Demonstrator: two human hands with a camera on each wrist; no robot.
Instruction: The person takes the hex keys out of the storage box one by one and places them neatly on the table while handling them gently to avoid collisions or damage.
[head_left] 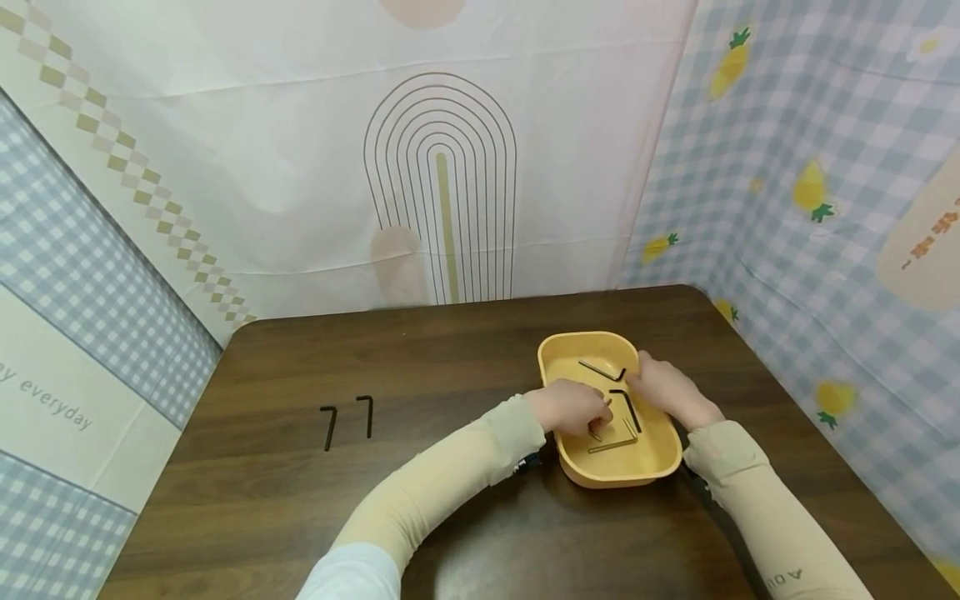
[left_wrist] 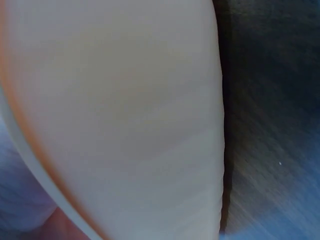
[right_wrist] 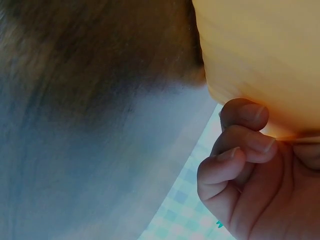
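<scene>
A yellow plastic bin (head_left: 567, 477) stands on the table's right side with several hex keys inside. In the head view a silver key (head_left: 597, 369), a black key (head_left: 631, 408) and a brass-coloured key (head_left: 611, 447) lie in it. My left hand (head_left: 573, 407) reaches over the near-left rim, fingers bent down among the keys. Short metal ends show beside its fingertips; whether it pinches one is hidden. My right hand (head_left: 667, 387) grips the bin's right rim, with curled fingers (right_wrist: 250, 142) against the wall in the right wrist view. The bin's outer wall (left_wrist: 125, 120) fills most of the left wrist view.
Two black hex keys, one (head_left: 330, 427) left of the other (head_left: 368, 417), lie apart from the bin on the left of the dark wooden table (head_left: 450, 358). Patterned cloth hangs (head_left: 300, 167) behind the table and along both sides. A small dark object (head_left: 528, 461) shows under the left forearm.
</scene>
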